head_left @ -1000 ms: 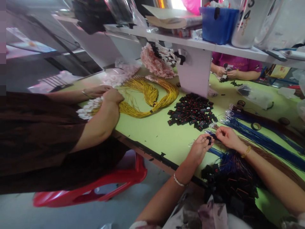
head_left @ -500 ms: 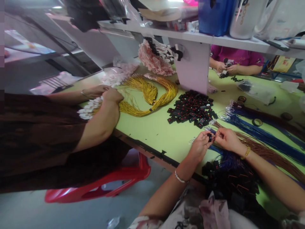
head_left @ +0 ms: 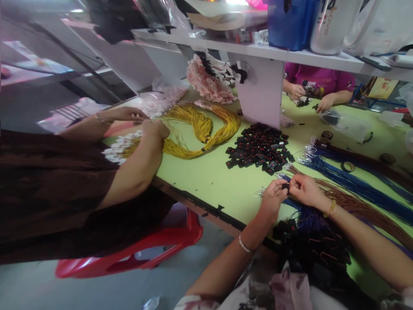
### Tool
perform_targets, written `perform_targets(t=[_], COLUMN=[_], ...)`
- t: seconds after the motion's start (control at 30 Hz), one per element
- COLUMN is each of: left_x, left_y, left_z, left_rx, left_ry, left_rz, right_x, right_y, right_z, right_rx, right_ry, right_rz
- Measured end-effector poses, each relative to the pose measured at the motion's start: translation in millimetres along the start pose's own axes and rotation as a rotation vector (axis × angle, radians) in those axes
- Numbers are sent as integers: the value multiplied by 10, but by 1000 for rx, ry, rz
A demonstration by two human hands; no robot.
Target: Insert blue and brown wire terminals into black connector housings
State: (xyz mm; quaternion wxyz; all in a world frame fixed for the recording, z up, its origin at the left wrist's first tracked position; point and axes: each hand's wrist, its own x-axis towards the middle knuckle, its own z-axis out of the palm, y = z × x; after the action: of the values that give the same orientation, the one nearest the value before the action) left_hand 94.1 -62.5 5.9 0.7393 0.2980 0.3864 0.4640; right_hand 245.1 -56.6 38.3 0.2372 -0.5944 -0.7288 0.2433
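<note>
A small black plastic connector housing is pinched between the thumb and fingers of my left hand. Right up against it, my right hand has thumb and forefinger pressed together at the housing's edge; whatever thin piece they grip is hidden. Under my hands lie blue wires with metal terminals on their ends. A heap of black housings with red marks is on the green table just beyond. Close to my lap, more black housings with wires are piled.
Brown wires and a blue wire bundle stretch to the right, near a tape roll. At left, a co-worker's hands are by yellow wires. Another person sits across the table. A shelf crosses above.
My hands have come closer together around the black housing, which is now more covered. The left co-worker's farther hand has shifted left, and the person across has moved their hands apart.
</note>
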Motion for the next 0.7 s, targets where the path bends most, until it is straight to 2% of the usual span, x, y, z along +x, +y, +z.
perform_targets(t=[0.17, 0.4, 0.47, 0.53, 0.6, 0.63, 0.67, 0.7], left_x=[-8, 27, -14, -136, -334, -446, -555, -652], left_y=[14, -23, 9, 67, 115, 120, 106, 71], left_z=[-2, -3, 25, 95, 214, 287, 365, 443], left_rx=[-15, 44, 66, 169, 372, 487, 586, 659], left_ry=[1, 36, 26, 7, -64, -139, -280, -483], left_rz=[-47, -49, 4, 133, 309, 403, 489, 566], right_x=[-8, -14, 24, 91, 169, 204, 233, 253], right_y=[29, 66, 120, 203, 292, 326, 345, 344], right_z=[-41, 7, -36, -119, -214, -257, -291, -315], right_rx=[26, 45, 129, 203, 216, 196, 158, 100], right_ry=[-66, -81, -148, -224, -285, -305, -319, -325], right_rz=[-123, -53, -37, 23, 84, 100, 108, 109])
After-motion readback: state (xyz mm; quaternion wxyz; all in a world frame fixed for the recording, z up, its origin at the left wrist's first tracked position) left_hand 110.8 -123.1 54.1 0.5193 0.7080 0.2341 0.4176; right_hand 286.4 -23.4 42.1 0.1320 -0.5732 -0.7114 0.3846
